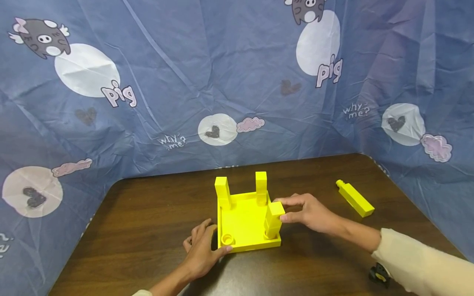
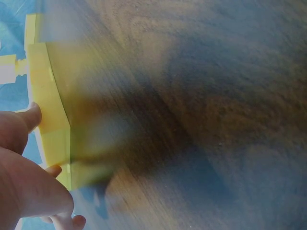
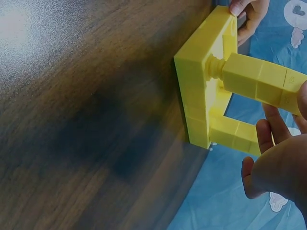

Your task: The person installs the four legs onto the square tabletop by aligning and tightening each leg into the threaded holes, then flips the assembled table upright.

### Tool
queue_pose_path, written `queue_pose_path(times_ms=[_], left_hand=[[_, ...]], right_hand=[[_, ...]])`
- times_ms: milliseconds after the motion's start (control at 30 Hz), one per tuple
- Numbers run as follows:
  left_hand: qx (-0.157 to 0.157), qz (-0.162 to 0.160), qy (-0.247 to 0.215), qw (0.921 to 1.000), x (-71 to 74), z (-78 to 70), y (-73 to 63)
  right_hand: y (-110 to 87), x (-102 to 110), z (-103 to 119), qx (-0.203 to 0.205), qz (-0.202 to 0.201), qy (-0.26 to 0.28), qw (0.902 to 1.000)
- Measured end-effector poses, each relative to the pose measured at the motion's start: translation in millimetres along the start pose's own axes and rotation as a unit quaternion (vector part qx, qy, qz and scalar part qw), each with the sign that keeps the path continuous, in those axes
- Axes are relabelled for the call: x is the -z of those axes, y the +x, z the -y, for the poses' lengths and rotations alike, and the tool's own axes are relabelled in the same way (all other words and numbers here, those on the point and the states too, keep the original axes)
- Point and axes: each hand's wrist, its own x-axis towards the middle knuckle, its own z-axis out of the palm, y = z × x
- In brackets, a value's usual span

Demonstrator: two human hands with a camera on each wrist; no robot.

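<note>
Right hand point(image 1: 311, 211) pinches yellow leg point(image 1: 274, 220), some fingertips hidden; left hand point(image 1: 200, 255) grips base point(image 1: 255, 247) corner, left sleeve point(image 1: 142, 293) mostly cut off. Brown table point(image 1: 155, 218), blue printed cloth point(image 1: 166, 98).

Left of the yellow base point(image 1: 244, 218), the surface point(image 1: 144, 218) leaves passing room up to the left hand point(image 1: 201, 253). The far-left leg point(image 1: 223, 192), far-right leg point(image 1: 261, 187) and near-right leg point(image 1: 274, 220) obstruct low passes over their corners; a loose leg point(image 1: 356, 200) obstructs farther right.

Dark brown wood-grain table point(image 1: 155, 218); far corners rounded, surface lightly glossy. Directly on it: square, low-rimmed yellow base point(image 1: 244, 222), flat, near the middle; loose yellow leg point(image 1: 356, 200), lying on its side well right of the base, narrow knobbed end pointing away and leftward.
</note>
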Motion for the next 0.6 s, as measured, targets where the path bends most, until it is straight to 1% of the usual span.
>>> queue_pose_path(times_ms=[200, 367, 500, 600], left_hand=[[0.002, 0.004, -0.004, 1.0, -0.2, 0.7, 0.3], [0.0, 0.002, -0.005, 1.0, 0.3, 1.9, 0.5], [0.001, 0.001, -0.003, 1.0, 0.0, 2.5, 0.4], [0.002, 0.0, -0.001, 1.0, -0.1, 2.5, 0.5]], right_hand=[[-0.2, -6, -4, -0.012, -0.001, 0.001, 0.9999], [0.9, -12, -5, 0.004, -0.024, -0.001, 0.9997], [-0.4, -20, -8, 0.034, -0.072, -0.034, 0.9963], [-1.9, -26, -12, 0.074, -0.121, -0.08, 0.9867]])
